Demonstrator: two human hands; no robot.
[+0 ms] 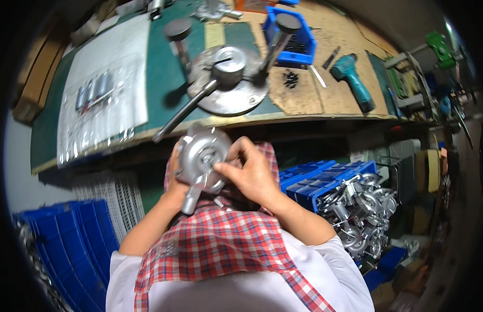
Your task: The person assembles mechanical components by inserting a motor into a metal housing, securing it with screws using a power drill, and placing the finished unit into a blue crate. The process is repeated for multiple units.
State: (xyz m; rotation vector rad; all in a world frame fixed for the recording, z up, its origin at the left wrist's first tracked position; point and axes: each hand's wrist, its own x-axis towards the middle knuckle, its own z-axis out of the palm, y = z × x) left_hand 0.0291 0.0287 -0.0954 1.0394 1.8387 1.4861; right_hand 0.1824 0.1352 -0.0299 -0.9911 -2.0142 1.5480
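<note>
A round silver metal housing [196, 148] with a short tube sticking out of it is in front of my chest, just short of the bench edge. My left hand [175, 176] grips its left side, the fingers partly hidden behind it. My right hand [256, 176] is at the housing's right side, thumb and bent fingers closed near the central hub; anything between the fingertips is too small to make out. Beyond the housing, on the bench, stands a round metal fixture [215, 104] with a lever [185, 112] and two black-topped posts.
On the bench are a teal power screwdriver [356, 83], a blue bin [309, 39] of dark screws, loose screws [290, 79] and several silver cylinders [96, 88] on white sheeting. A heaped blue crate [306, 190] stands at right; more blue crates [70, 239] stand at left.
</note>
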